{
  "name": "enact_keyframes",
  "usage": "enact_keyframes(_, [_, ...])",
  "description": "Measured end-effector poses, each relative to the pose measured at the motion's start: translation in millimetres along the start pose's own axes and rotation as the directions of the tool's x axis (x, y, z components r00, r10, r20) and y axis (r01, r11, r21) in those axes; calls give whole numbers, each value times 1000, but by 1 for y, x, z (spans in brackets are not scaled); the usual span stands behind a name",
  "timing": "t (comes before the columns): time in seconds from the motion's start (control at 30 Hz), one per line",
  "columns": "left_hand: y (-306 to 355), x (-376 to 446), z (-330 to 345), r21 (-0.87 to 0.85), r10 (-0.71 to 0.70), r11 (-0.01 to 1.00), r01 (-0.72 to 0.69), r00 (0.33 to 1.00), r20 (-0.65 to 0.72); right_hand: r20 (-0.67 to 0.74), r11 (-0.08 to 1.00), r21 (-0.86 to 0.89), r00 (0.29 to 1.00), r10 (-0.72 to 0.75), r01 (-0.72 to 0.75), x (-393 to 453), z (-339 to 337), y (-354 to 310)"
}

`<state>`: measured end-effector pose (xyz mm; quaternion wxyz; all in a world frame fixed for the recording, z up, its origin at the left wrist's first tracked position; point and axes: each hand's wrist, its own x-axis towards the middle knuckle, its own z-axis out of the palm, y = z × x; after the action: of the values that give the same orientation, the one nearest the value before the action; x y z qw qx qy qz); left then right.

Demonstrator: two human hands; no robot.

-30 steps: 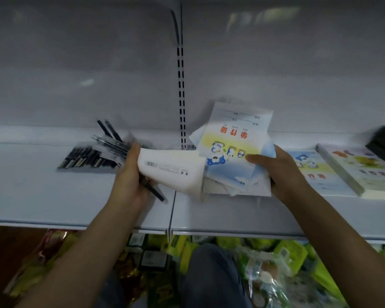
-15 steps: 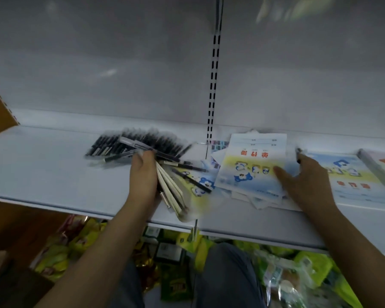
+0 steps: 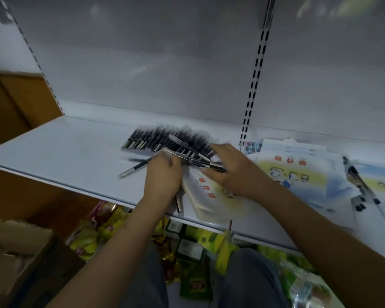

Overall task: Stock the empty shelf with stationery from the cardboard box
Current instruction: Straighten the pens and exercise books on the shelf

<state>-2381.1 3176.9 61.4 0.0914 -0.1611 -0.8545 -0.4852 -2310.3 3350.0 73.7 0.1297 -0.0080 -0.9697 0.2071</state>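
Note:
My left hand (image 3: 162, 178) grips a fanned bundle of black pens (image 3: 193, 157) together with a stack of thin exercise books (image 3: 211, 197), held low over the white shelf (image 3: 65, 156). Reaching across, my right hand (image 3: 233, 172) pinches some of those pens between thumb and fingers. Just behind both hands a row of black pens (image 3: 165, 138) lies on the shelf, and one loose pen (image 3: 133, 171) lies to its left. More exercise books (image 3: 296, 174) with blue and yellow covers lie spread on the shelf to the right. The cardboard box (image 3: 16, 252) stands open at the lower left.
A few pens (image 3: 360, 187) lie on the books at the far right. Yellow and green packets (image 3: 198, 252) fill the shelf below. A brown board (image 3: 13, 103) closes the left end. A slotted upright (image 3: 253, 81) runs up the back wall.
The view swung left and the box came into sight. My right hand left the books on the shelf and moved left onto the pens in my left hand.

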Motion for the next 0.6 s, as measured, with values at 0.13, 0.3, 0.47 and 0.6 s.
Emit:
enact_keyframes(0.13, [-3,5,-9,28,-80,997,78,994,71,-10,985,-126,993,-121,118,27,31,-4])
enact_keyframes(0.3, [-21,15,-26,-191,-257,939,285,954,155,-98,983,-93,981,-165,156,30,39,3])
enact_keyframes(0.47, [-32,16,-44,-419,-305,849,322,946,109,-76,966,-190,979,-191,174,27,37,-2])
enact_keyframes(0.6, [-29,16,-61,-608,-289,742,282,953,89,-91,964,-217,980,-177,154,23,33,-5])
